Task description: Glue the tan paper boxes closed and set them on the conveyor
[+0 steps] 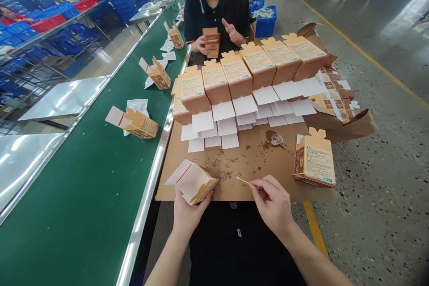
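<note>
My left hand [189, 208] is closed around a small brown carton [194, 182] with its white flap open, held at the near edge of the brown cardboard work board [254, 161]. My right hand [273, 203] pinches a thin wooden stick [243, 180] whose tip points left toward the carton. A small round dish [276, 139] with dark glue stains about it sits on the board further away. One finished carton [315, 163] lies to the right of my right hand.
Rows of open cartons [234, 76] with white flaps fill the far half of the board. A green conveyor belt [83, 196] on the left carries several loose cartons [139, 123]. A person [216, 13] opposite holds a carton. Blue crates [264, 20] stand behind.
</note>
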{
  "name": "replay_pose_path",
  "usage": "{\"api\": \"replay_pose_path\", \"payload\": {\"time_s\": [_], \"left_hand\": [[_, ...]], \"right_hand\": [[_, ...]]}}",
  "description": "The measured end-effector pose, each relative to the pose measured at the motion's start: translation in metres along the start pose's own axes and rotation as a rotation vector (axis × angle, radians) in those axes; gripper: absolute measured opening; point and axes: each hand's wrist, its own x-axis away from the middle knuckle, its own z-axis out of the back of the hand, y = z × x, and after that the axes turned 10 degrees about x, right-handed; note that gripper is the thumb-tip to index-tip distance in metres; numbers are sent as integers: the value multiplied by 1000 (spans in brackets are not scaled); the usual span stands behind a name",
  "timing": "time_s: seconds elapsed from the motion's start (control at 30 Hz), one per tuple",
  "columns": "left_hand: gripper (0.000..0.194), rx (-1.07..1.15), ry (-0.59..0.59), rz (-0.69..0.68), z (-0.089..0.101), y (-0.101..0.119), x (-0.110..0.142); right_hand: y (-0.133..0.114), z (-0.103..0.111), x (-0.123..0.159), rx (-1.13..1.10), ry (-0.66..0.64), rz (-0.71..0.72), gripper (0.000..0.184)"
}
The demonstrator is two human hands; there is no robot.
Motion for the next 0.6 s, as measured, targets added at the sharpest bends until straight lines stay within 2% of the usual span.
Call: {"api": "replay_pose_path", "payload": {"time_s": [0.2,0.33,0.43,0.53,0.6], "left_hand": [[71,-56,-6,-2,-4,-7,-6],[68,85,57,21,-3,0,-22],[79,248,182,-23,19,18,-46],[96,338,353,-153,57,34,-77],[105,361,428,-227,83,38,-96]], "right_hand": [[-3,1,3,30,13,9,30],[-5,-5,0,-3,1,11,32],[-4,-5,-3,-63,5,34,29],[0,-6,-3,-98,16,52,28],[3,-7,-2,-104,9,47,27]]}}
